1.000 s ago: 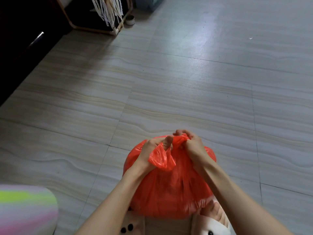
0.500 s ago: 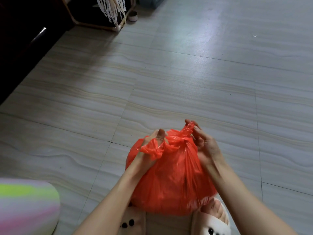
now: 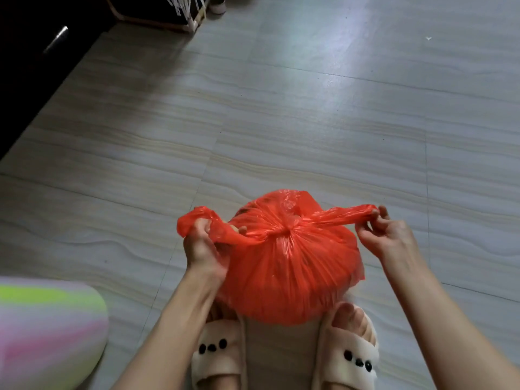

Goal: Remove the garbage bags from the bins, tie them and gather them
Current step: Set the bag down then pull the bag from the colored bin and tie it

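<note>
At far left a striped pastel thing (image 3: 47,330) fills the corner. The left hand (image 3: 204,246) is closed round the left tail (image 3: 197,218) of the red bag (image 3: 287,266), fist tight on the bunched plastic. The bag sits on the floor (image 3: 281,108) just ahead of two slippers (image 3: 218,358), full and rounded, with a knot (image 3: 285,232) cinched at its top. The right tail (image 3: 340,216) runs taut from the knot to the right hand (image 3: 389,237), which pinches its end between fingertips. The film looks thin, soft and slick, likely to stretch or tear under hard pulling. The load seems light. The best hold is probably the twisted tails near the knot, not the body.
</note>
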Demonstrator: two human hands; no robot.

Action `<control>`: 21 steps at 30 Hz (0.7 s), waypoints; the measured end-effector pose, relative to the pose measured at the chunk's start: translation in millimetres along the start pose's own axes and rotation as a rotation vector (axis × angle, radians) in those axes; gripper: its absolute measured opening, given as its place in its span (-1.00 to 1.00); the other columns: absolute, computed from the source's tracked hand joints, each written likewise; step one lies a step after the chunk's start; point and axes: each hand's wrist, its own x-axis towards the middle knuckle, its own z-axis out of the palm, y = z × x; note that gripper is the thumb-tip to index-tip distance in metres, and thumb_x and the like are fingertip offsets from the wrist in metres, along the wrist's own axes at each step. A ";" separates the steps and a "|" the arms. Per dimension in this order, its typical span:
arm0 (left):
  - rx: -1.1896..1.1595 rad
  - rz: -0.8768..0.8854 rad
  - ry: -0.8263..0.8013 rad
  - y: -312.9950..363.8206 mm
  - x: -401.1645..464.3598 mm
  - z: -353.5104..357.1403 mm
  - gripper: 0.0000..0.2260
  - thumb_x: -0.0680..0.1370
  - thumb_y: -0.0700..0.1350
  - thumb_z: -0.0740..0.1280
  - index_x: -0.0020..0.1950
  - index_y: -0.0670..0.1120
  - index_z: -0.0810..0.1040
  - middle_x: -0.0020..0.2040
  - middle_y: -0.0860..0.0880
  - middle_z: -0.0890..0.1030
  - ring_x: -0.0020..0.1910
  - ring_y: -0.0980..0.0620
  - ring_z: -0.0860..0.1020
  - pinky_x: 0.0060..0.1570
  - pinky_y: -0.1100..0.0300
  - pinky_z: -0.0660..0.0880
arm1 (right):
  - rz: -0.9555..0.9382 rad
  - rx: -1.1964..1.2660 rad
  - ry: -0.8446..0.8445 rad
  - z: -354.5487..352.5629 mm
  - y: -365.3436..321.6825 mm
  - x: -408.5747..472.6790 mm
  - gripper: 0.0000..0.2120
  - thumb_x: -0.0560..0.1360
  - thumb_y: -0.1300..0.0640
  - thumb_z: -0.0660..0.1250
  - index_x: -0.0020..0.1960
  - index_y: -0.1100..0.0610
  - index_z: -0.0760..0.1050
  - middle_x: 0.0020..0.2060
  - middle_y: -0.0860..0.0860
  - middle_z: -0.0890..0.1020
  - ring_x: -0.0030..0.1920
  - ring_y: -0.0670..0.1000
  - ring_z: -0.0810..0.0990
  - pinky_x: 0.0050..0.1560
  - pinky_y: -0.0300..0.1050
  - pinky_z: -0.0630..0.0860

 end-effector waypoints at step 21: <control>0.600 -0.564 -0.841 37.1 5.8 -34.3 -0.42 0.33 -0.17 0.47 0.33 -0.09 0.39 0.18 -0.07 0.60 0.13 -0.09 0.59 -0.02 0.06 0.60 | -0.030 -0.302 -0.261 6.0 6.7 -5.6 -0.91 0.54 0.29 0.13 0.00 0.26 0.38 -0.17 0.17 0.60 -0.22 0.05 0.64 -0.15 -0.11 0.61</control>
